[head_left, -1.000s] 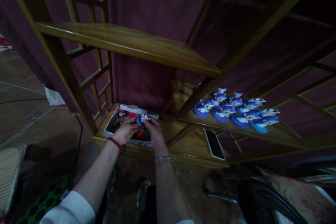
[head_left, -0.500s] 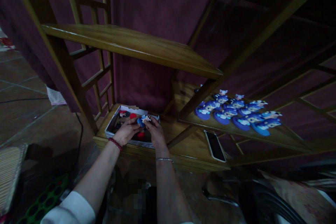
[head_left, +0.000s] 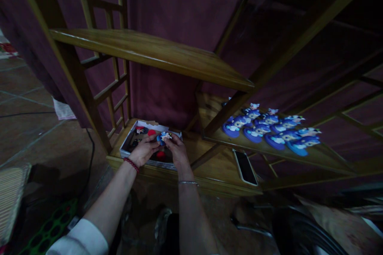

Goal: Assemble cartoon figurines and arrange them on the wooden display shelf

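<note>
Between my two hands is a small blue-and-white figurine [head_left: 163, 137], held above a shallow white cardboard box [head_left: 127, 153]. My left hand [head_left: 145, 150] grips its blue base from the left. On the right, the fingers of my right hand [head_left: 177, 148] close around its white upper part. Inside the box lie a dark figurine with a white and red top [head_left: 139, 130], a red round piece [head_left: 151, 132] and another red piece [head_left: 160, 155] below the hands. My wrists and forearms cover part of the box's near side.
Several blue figurines on round bases [head_left: 257, 130] stand on a raised wooden shelf [head_left: 324, 155] to the right. A phone [head_left: 245, 167] lies on the lower wooden board. Overhead, a wooden shelf plank [head_left: 149, 52] crosses above the box. A dark chair [head_left: 299, 231] is at lower right.
Both hands keep hold of the figurine over the box in almost the same place. The view has shifted very slightly.
</note>
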The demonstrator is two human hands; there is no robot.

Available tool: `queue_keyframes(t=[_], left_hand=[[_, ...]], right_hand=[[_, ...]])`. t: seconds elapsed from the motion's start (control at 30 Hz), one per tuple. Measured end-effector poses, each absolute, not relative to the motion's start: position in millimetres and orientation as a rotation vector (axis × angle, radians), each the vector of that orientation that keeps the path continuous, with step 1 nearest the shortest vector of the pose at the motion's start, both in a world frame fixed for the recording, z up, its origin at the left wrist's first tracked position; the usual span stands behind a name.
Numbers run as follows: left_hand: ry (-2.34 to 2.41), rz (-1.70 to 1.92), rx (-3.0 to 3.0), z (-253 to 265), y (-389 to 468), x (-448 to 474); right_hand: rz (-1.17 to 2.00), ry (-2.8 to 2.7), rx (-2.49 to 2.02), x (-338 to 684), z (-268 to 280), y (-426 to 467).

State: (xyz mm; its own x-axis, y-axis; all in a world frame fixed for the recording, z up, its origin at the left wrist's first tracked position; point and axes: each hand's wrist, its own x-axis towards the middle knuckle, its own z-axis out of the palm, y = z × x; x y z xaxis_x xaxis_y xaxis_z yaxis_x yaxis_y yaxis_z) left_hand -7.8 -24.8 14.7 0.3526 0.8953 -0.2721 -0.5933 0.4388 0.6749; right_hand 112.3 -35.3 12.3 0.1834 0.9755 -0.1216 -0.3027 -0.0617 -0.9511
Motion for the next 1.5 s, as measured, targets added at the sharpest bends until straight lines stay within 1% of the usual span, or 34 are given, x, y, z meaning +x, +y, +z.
queue_keyframes(t=[0.63,1.5], left_hand=[[0.657,1.027,0.558,12.3,-22.9,-9.8],[0.623,1.064,0.652,12.9,-25.5,-6.7]], right_hand=[[1.053,-1.039,-1.218,113.5,6.5,-32.2],[0.941,-1.15,-1.277,112.6,6.4,-31.2]])
